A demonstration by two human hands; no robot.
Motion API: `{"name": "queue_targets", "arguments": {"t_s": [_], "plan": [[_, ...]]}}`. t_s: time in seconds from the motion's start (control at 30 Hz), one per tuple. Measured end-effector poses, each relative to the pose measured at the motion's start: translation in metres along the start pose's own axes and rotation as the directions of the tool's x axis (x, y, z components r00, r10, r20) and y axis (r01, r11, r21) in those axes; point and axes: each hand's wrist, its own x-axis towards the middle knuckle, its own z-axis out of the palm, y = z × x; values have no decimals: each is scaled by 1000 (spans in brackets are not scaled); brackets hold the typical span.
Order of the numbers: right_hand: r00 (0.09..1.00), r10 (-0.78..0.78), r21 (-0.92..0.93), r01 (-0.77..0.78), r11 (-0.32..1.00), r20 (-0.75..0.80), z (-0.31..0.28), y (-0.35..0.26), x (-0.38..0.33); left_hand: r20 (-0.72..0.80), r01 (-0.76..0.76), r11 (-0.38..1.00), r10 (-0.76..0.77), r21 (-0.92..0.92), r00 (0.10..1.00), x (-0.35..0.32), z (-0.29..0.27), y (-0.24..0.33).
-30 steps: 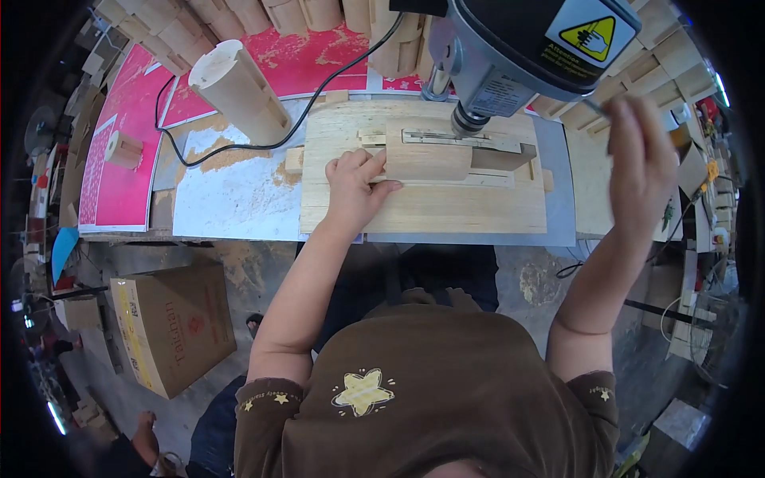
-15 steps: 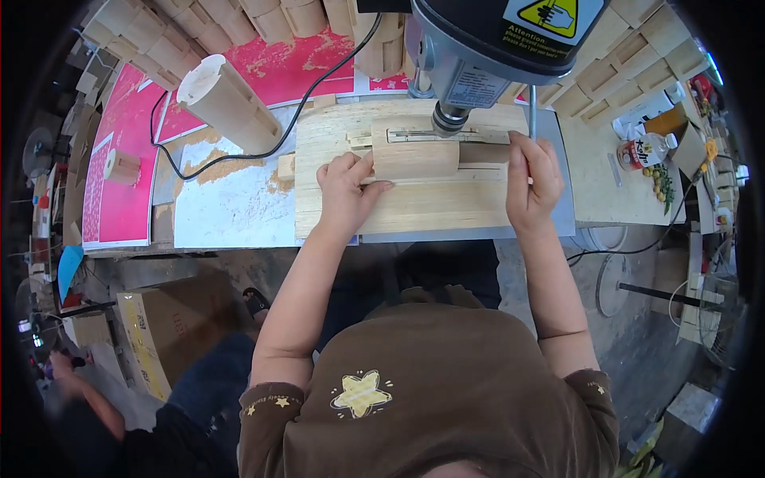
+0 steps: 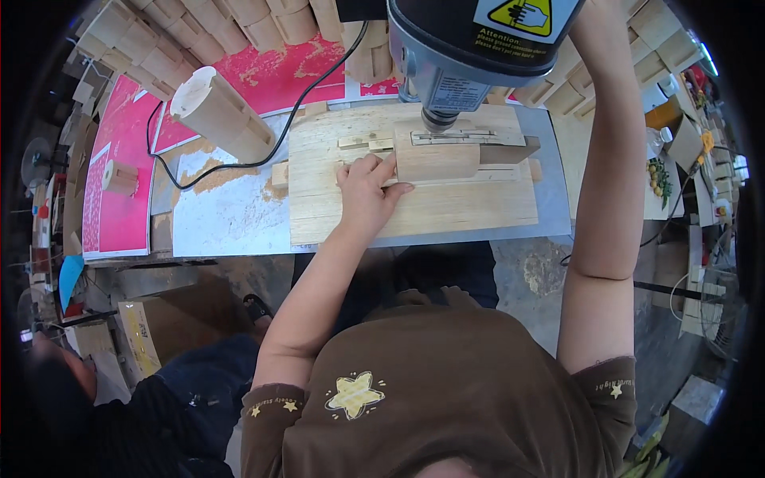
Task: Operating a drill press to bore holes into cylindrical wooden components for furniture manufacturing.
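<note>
Overall, in the head view we list: wooden block [image 3: 437,163], centre, its left end touched by the left hand [image 3: 368,187], fingers bent, whether gripping we cannot tell; right forearm [image 3: 610,175], upper right, hand beyond the frame, grip unknown to us. Drill head [image 3: 458,68], upper centre, overhanging. Black cord [image 3: 299,111] and tall wooden cylinder [image 3: 223,111], upper left. Surface: pale board [image 3: 343,227], sawdust-strewn white sheet [image 3: 231,231]. Room: carton [image 3: 183,319], another person [image 3: 199,390], lower left.

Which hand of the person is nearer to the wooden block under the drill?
Left. The left hand is at the left end of the wooden block; the right arm lies to the block's right, extended upward, its hand beyond the top edge.
</note>
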Motion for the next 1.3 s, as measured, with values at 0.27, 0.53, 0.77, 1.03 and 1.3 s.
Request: {"name": "queue_targets", "arguments": {"t_s": [0.27, 0.53, 0.77, 1.03, 1.3], "plan": [[993, 72, 0, -72, 997, 95, -33, -17, -105, -6, -12, 1000, 12, 0, 1000, -3, 4, -7], [990, -76, 100, 88, 991, -120, 33, 47, -181, -5, -27, 1000, 27, 1, 1000, 2, 3, -1], [985, -135, 71, 144, 987, -110, 1, 31, -159, -19, 1, 1000, -1, 9, 1000, -1, 3, -5], [980, 188, -89, -193, 977, -68, -18, 33, 0, 39, 131, 968, -125, -213, 991, 10, 3, 15], [957, 143, 274, -212, 938, 252, -7, 71, -56, -84, 87, 964, -111, -251, 990, 5, 9, 3]]}}
